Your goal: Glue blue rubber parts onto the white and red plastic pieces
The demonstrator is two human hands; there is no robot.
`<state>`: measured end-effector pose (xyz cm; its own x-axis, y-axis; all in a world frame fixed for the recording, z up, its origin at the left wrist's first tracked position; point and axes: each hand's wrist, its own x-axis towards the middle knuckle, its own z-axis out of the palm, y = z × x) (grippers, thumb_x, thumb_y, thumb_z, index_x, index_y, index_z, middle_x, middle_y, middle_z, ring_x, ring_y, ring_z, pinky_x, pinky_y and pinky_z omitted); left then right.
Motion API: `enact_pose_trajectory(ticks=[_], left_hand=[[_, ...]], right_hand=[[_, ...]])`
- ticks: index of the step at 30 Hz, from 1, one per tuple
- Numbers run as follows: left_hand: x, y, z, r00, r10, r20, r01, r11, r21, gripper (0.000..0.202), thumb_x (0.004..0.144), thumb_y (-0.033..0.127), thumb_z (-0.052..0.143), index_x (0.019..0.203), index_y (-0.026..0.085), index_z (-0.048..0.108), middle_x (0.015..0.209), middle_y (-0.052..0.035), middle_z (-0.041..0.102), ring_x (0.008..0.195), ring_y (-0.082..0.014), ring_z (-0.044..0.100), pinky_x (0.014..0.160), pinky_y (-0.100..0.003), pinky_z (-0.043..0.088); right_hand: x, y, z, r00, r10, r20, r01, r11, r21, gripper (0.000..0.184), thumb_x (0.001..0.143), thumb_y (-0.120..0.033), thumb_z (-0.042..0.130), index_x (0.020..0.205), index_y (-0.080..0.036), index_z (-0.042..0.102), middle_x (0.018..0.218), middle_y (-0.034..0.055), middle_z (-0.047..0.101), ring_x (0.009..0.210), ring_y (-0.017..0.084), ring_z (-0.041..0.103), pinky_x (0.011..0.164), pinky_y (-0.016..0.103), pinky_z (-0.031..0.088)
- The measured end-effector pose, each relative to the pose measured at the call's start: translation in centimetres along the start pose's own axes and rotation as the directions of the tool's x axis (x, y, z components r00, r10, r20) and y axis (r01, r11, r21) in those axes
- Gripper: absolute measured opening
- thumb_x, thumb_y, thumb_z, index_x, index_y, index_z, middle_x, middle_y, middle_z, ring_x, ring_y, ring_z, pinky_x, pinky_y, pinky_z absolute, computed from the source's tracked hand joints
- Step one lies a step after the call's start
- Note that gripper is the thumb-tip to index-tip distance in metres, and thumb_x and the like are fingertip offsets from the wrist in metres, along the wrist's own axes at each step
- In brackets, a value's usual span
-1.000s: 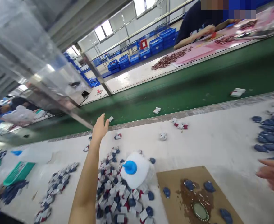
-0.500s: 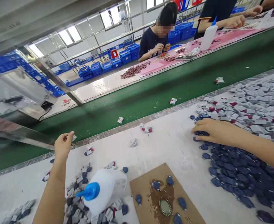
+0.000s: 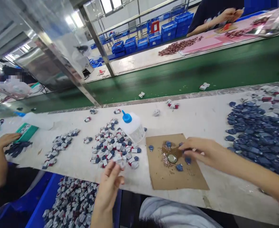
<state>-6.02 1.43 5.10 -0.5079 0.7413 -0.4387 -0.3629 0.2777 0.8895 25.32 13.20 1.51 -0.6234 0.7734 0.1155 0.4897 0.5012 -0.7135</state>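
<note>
My left hand [image 3: 109,182] is raised at the table's near edge, its fingers curled and pinched on a small whitish piece [image 3: 119,160] blurred by motion. Below the glue bottle [image 3: 133,128] with its blue cap, a heap of joined white, blue and dark red pieces [image 3: 115,145] lies just beyond this hand. Over the right side of a cardboard sheet [image 3: 158,177], my right hand [image 3: 201,150] has its fingertips closed at a small blue piece [image 3: 181,144], partly covered. Several blue pieces [image 3: 179,167] surround a bottle cap [image 3: 171,158] in a wet, shiny patch on the cardboard.
A large pile of blue pieces [image 3: 258,129] lies at right. A blue bin [image 3: 42,202] of joined pieces stands below the table. Behind runs a green conveyor [image 3: 168,84]. At left, a co-worker's hand [image 3: 2,145] is near a green tray [image 3: 27,133]; another person sits across.
The view has swung left and down. My right hand has come from the blue pile to the cardboard. My left hand has drawn back from the conveyor edge toward the table's near edge.
</note>
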Motion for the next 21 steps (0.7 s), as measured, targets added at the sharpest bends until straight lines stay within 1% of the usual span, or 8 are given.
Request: enact_pose_trajectory(ticks=[2,4,8,10,12,14,17,21], left_hand=[[-1.4,-1.5,0.9,0.997,-0.054,0.051,0.056,0.998,-0.036,0.045,0.049,0.038,0.092,0.083,0.017,0.073,0.081,-0.0026,0.072,0.065,-0.0112,0.063,0.047,-0.016,0.049],[-2.2,-2.3,2.1,0.988,-0.100,0.117,0.111,0.990,-0.092,0.044,0.049,0.035,0.093,0.085,0.016,0.074,0.077,-0.0019,0.073,0.063,-0.0099,0.065,0.052,-0.015,0.052],[-2.5,-2.6,4.0,0.962,-0.160,0.221,0.200,0.965,-0.171,0.042,0.044,0.029,0.095,0.078,0.015,0.074,0.068,-0.0013,0.073,0.058,-0.0106,0.068,0.051,-0.014,0.051],[-2.5,-2.6,4.3,0.946,-0.188,0.266,0.237,0.957,-0.169,0.042,0.044,0.027,0.095,0.077,0.014,0.073,0.069,-0.0022,0.075,0.059,-0.0114,0.068,0.051,-0.015,0.051],[-2.5,-2.7,4.5,0.937,-0.197,0.288,0.253,0.952,-0.174,0.042,0.044,0.025,0.095,0.078,0.014,0.073,0.071,-0.0027,0.075,0.060,-0.0112,0.068,0.052,-0.016,0.052],[-2.6,-2.8,4.7,0.934,-0.184,0.306,0.250,0.948,-0.195,0.042,0.044,0.024,0.095,0.078,0.014,0.072,0.070,-0.0023,0.076,0.059,-0.0104,0.067,0.052,-0.016,0.052],[-2.9,-2.8,5.1,0.919,-0.155,0.362,0.248,0.941,-0.229,0.040,0.044,0.021,0.095,0.075,0.014,0.071,0.065,-0.0002,0.074,0.055,-0.0093,0.065,0.051,-0.016,0.053],[-3.1,-2.5,5.5,0.895,-0.105,0.434,0.231,0.941,-0.248,0.034,0.048,0.018,0.094,0.074,0.015,0.071,0.063,0.0023,0.073,0.052,-0.0069,0.064,0.051,-0.015,0.053]], right_hand=[[-0.2,-1.8,3.1,0.998,-0.066,0.015,0.067,0.998,-0.009,0.027,0.096,-0.025,0.042,0.101,-0.024,0.068,0.096,0.0069,0.069,0.081,0.020,0.067,0.068,0.032,0.054],[-0.1,-2.4,5.1,0.995,-0.097,-0.002,0.096,0.989,-0.112,0.030,0.095,-0.021,0.037,0.095,-0.023,0.067,0.090,0.0078,0.067,0.075,0.021,0.064,0.063,0.032,0.051],[0.4,-2.5,5.7,0.993,-0.117,0.001,0.114,0.967,-0.228,0.033,0.095,-0.022,0.035,0.070,-0.022,0.057,0.071,0.0062,0.059,0.059,0.021,0.056,0.052,0.032,0.043],[0.6,-3.5,4.8,0.996,-0.089,-0.010,0.086,0.985,-0.152,0.030,0.096,-0.029,0.039,0.075,-0.022,0.059,0.072,0.0058,0.061,0.061,0.021,0.058,0.053,0.032,0.044],[0.4,-5.2,3.7,0.999,0.021,-0.037,-0.020,1.000,0.022,0.026,0.095,-0.041,0.048,0.084,-0.022,0.063,0.071,0.0043,0.063,0.061,0.020,0.059,0.054,0.030,0.046],[0.2,-7.3,2.7,0.989,0.149,-0.017,-0.141,0.965,0.220,0.027,0.090,-0.049,0.058,0.087,-0.022,0.064,0.070,0.0028,0.064,0.060,0.018,0.059,0.054,0.028,0.047],[0.1,-9.7,2.2,0.971,0.225,0.076,-0.237,0.896,0.375,0.028,0.087,-0.050,0.063,0.084,-0.022,0.065,0.072,0.0021,0.064,0.061,0.016,0.058,0.053,0.025,0.047],[0.3,-10.4,2.7,0.959,0.255,0.124,-0.283,0.827,0.486,0.030,0.082,-0.050,0.069,0.082,-0.020,0.064,0.072,0.0017,0.062,0.062,0.015,0.057,0.054,0.024,0.047]])
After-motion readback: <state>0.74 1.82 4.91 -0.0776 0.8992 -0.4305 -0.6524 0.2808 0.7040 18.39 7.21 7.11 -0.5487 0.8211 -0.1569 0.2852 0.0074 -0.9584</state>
